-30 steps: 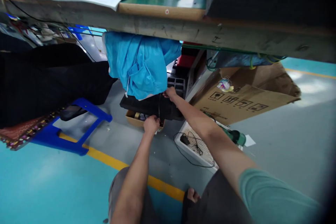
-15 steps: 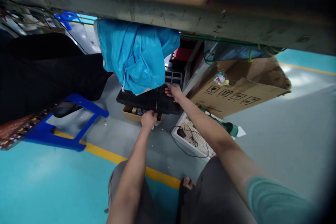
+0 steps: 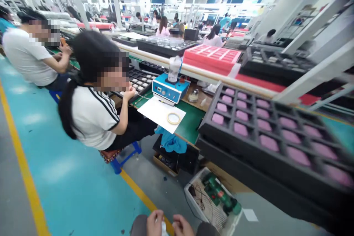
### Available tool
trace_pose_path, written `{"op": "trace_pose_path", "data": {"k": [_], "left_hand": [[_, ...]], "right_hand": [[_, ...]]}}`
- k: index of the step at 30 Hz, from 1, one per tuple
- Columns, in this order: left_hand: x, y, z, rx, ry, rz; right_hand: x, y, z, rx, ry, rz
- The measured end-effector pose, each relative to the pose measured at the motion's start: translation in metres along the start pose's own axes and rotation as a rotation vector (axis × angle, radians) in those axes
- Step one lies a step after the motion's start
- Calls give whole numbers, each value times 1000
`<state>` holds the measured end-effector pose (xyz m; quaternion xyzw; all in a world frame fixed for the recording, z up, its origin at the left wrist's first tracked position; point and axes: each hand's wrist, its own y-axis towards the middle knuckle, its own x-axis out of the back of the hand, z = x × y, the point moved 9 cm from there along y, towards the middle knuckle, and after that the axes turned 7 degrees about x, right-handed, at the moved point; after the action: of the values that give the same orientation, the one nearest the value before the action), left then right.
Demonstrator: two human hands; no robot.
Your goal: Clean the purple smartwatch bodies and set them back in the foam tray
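Observation:
Low at the bottom edge, my left hand (image 3: 155, 222) is over my grey-trousered knee, its fingers curled closed. A small pale thing (image 3: 164, 228) shows beside those fingers; its kind is too hard to make out. Just to the right is my right hand (image 3: 182, 225), also with bent fingers, apart from the left. Whether it holds anything is hidden. Ahead on the floor are a cardboard box (image 3: 166, 165) and a white crate (image 3: 206, 171) with a green power tool (image 3: 221, 193) and black cable in it.
A co-worker (image 3: 94, 114) sits at the bench at left. On the bench stand a blue machine (image 3: 168, 90), white paper (image 3: 151, 110) and a tape roll (image 3: 173, 118). Black trays (image 3: 221, 138) with pink pieces jut out at right. Blue cloth (image 3: 173, 142) hangs below the bench.
My view has lifted from under the bench to the wide room. Both hands have come back from the black tray and cardboard box to my lap.

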<state>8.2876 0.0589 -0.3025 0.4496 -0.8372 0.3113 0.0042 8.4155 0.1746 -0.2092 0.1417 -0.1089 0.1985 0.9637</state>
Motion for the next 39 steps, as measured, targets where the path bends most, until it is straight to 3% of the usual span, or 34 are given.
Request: {"op": "trace_pose_path", "data": {"k": [2, 5, 9, 11, 13, 17, 20, 23, 26, 32, 39], "left_hand": [[45, -52, -61, -1, -75, 6], [105, -117, -160, -15, -184, 36], [159, -186, -266, -28, -311, 150], [173, -214, -305, -47, -364, 215], [178, -241, -338, -112, -484, 318], [175, -275, -378, -217, -541, 443], [161, -283, -396, -304, -494, 505], [139, -285, -412, -379, -433, 554], [116, -284, -433, -483, -342, 554], [68, -286, -486, -829, -91, 474], [16, -270, -526, -942, 37, 441]], "right_hand": [[-6, 3, 79, 94, 55, 62], [5, 18, 190, 174, 79, 118], [38, 37, 304, 141, 33, 139], [56, 42, 349, 144, 19, 128], [75, 46, 397, 253, -3, 88], [103, 41, 466, 491, -23, 8], [117, 40, 485, 583, -67, -45], [129, 48, 485, 610, -124, -63], [146, 64, 478, 633, -159, -85], [180, 105, 458, 705, -250, -167], [206, 155, 434, 718, -281, -235]]}}
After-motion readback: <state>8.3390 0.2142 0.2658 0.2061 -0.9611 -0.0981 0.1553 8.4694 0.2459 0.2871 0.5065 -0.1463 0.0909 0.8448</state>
